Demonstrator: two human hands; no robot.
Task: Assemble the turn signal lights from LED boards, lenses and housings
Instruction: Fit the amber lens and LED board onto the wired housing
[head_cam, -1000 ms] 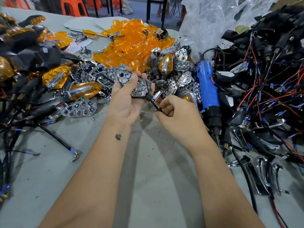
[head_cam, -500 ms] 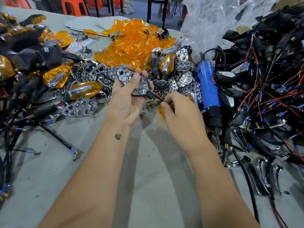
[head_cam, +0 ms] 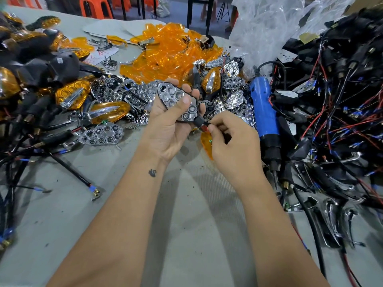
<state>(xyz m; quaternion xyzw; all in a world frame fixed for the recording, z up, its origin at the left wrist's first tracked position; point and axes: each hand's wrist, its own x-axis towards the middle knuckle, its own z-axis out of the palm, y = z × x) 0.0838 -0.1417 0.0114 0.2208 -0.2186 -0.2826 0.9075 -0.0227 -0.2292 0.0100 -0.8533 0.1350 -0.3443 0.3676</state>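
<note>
Centre of frame: my left hand (head_cam: 172,123) grips a turn signal housing (head_cam: 178,104) fitted with a chrome honeycomb reflector, thumb pressed across the reflector face and fingers curled behind it. The housing sits tilted, its pointed end toward the upper left of the frame and its black stem (head_cam: 200,121) toward the lower right.

Just right of centre: my right hand (head_cam: 232,146) pinches the wires at the tip of that stem between thumb and forefinger, while the remaining fingers curl around an amber lens (head_cam: 206,144) tucked against the palm. The two hands nearly touch at the stem.

Upper centre: a heap of loose amber lenses (head_cam: 165,52) lies on the grey table (head_cam: 186,224). Below and beside it, spread from centre left to centre right, are loose chrome reflectors (head_cam: 101,136); one lies flat on the table to the left of my left wrist.

Left edge: finished lights with amber lenses (head_cam: 71,94) lie piled among black housings and cables.

Right of my right hand: a blue electric screwdriver (head_cam: 264,112) lies with its bit pointing toward the bottom of the frame. Farther right, a tangle of wired black stems (head_cam: 342,100) fills the frame's right side. A clear plastic bag (head_cam: 275,23) sits at upper right.
</note>
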